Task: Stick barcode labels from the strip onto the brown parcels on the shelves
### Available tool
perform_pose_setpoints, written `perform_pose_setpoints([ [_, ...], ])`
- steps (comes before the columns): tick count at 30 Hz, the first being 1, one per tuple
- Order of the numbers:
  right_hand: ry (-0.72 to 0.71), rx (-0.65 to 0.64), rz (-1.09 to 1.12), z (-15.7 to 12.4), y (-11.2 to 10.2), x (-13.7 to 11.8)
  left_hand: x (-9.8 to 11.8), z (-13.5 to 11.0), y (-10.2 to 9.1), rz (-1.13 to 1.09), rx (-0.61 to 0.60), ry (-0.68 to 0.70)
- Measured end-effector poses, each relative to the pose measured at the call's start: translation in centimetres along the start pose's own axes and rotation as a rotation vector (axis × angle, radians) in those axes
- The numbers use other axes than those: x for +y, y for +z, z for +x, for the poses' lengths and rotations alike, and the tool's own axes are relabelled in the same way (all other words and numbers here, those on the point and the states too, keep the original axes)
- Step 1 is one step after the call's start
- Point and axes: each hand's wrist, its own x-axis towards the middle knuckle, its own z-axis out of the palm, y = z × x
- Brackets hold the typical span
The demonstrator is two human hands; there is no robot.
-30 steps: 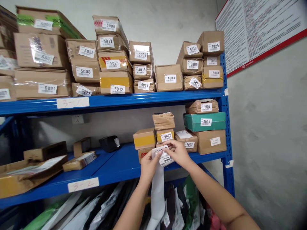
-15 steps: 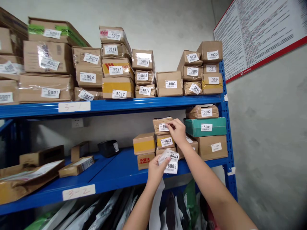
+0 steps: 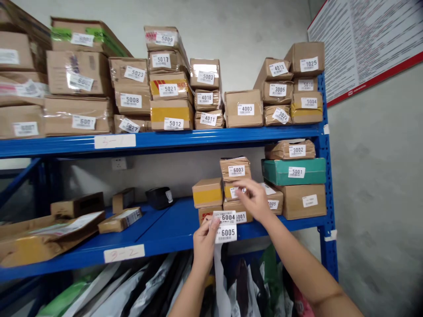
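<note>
Head view puts your left hand [image 3: 204, 241] low in front of the lower shelf [image 3: 172, 229], pinching the top of a label strip [image 3: 225, 228] — the stickers reading 6004 and 6005 face you, and the bare backing paper hangs straight down from your grip, so its long axis runs vertical. Your right hand [image 3: 256, 200] is above and to the right of it, fingers loosely curled and holding nothing that I can make out, just in front of the small stack of boxes. The 6003 box [image 3: 235, 168] tops that stack, directly above your right hand; the box below it is partly hidden by your fingers. Your right hand is the nearer one to the stack — the strip lies down-left of it.
</note>
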Motion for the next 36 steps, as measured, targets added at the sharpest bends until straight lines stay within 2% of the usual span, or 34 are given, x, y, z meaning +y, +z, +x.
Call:
perform_pose_setpoints([
  [1, 0.052, -0.118, 0.097, -1.4, 0.5, -0.7, -0.1, 0.0, -0.3, 0.003, -0.005, 0.024],
  [2, 0.107, -0.181, 0.149, -2.8, 1.1, -1.1, -0.2, -0.1, -0.6, 0.006, -0.018, 0.03],
  [4, 0.219, -0.186, 0.197, -5.1, 2.5, -1.3, -0.3, -0.3, -1.0, 0.018, -0.042, -0.009],
  [7, 0.376, -0.155, 0.267, -7.3, 4.5, -0.1, -0.6, -0.8, -1.6, 0.047, -0.015, -0.119],
  [10, 0.448, -0.134, 0.305, -8.6, 6.6, 1.1, -1.4, -1.3, -2.4, 0.109, 0.043, -0.179],
  [13, 0.387, -0.112, 0.254, -9.8, 8.6, 1.5, -2.7, -1.6, -3.3, 0.214, 0.18, -0.102],
  [16, 0.213, -0.073, 0.133, -10.3, 10.3, 1.4, -4.1, -2.0, -4.3, 0.183, 0.279, -0.113],
  [18, 0.125, -0.005, 0.06, -10.0, 11.2, 1.6, -4.9, -2.6, -5.1, 0.173, 0.244, -0.174],
  [20, 0.082, 0.047, -0.028, -9.1, 11.8, 1.9, -5.7, -3.7, -6.0, 0.271, 0.184, -0.221],
  [23, 0.037, 0.032, -0.244, -7.9, 12.4, 2.5, -6.7, -5.7, -7.5, 0.365, 0.152, -0.269],
  [26, -0.023, 0.004, -0.44, -7.3, 12.5, 3.0, -6.8, -6.8, -8.7, 0.287, 0.171, -0.199],
  [29, -0.12, 0.041, -0.524, -7.5, 12.3, 3.3, -5.9, -6.6, -9.4, 0.255, 0.164, -0.076],
  [31, -0.147, 0.119, -0.486, -7.9, 11.8, 3.1, -4.9, -6.2, -9.5, 0.258, 0.139, -0.019],
  [33, -0.096, 0.117, -0.28, -8.5, 11.0, 2.3, -3.9, -5.9, -9.3, 0.285, 0.095, 0.027],
  [36, 0.049, -0.121, 0.127, -9.4, 9.9, 0.5, -2.7, -5.6, -8.7, 0.37, 0.011, 0.076],
])
